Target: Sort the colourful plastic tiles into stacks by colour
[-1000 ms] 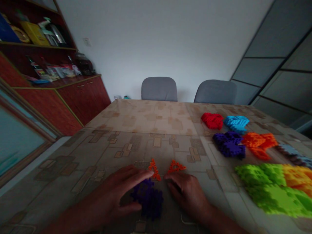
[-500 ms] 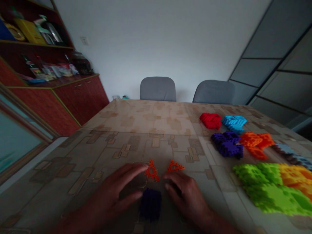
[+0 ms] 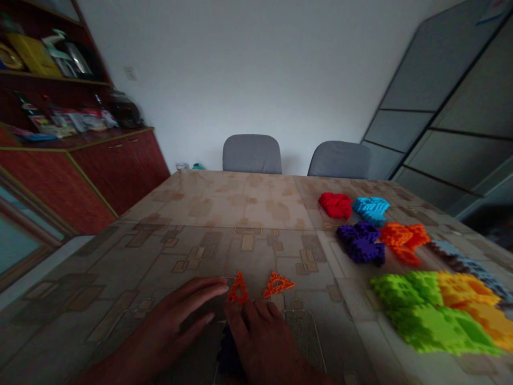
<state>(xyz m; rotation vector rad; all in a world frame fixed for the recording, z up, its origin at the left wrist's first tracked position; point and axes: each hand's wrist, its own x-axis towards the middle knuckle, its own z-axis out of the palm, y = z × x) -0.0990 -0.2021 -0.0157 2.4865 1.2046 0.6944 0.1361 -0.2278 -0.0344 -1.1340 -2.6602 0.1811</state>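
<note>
Two flat orange triangular pieces with toothed edges lie on the table in front of me, a left triangle (image 3: 239,291) and a right triangle (image 3: 278,285). My left hand (image 3: 180,315) is open beside the left triangle, fingertips close to its left edge and thumb apart. Bent over a dark purple toothed block (image 3: 229,350), my right hand (image 3: 264,337) has its fingers closed together at the lower edge of the left triangle. Its thumb is hidden, and I cannot make out what it grips. Most of the purple block is covered by this hand.
At right lie toothed foam pieces in stacks: red (image 3: 335,205), light blue (image 3: 371,209), purple (image 3: 362,243), orange (image 3: 404,241), green (image 3: 425,310), yellow (image 3: 468,294) and a grey-brown row (image 3: 471,262). Two grey chairs (image 3: 251,154) stand behind the patterned tablecloth (image 3: 192,203).
My right hand has moved left, from beside the purple block to over it, reaching the left triangle's lower edge. The view has turned slightly right. Both triangles stay on the table.
</note>
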